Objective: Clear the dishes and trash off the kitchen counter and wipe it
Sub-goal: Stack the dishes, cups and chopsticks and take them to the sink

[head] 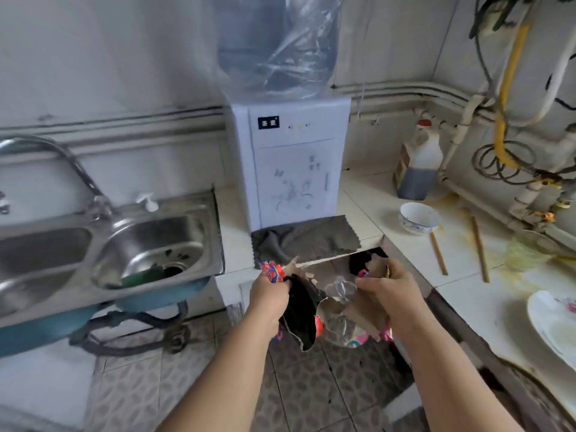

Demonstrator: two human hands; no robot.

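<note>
White-tiled kitchen walls run behind an L-shaped tiled worktop [367, 194]. At its corner stands a white water dispenser [293, 169], topped with a blue bottle wrapped in clear plastic. A grey cloth [308, 241] lies crumpled on the worktop just in front of the dispenser. To the left is a steel double sink [149, 244] with something green near its drain.

You hold a torn cardboard box [364, 310], brightly printed on the outside, below the worktop's front edge and above the tiled floor. Your left hand [269, 296] grips its left rim, fingers curled round printed card and a black flap. Your right hand [385, 283] grips the right rim the same way. A crumpled clear plastic bottle [341, 291] sits in the box between your hands.

On the worktop to your right are a blue-patterned white bowl [419, 218], two wooden chopsticks [439, 254] lying apart, and a jug of dark liquid [419, 163] against the wall. A white plate [551, 325] sits at the far right. Yellowish stains spread across the tiles around the chopsticks.
</note>
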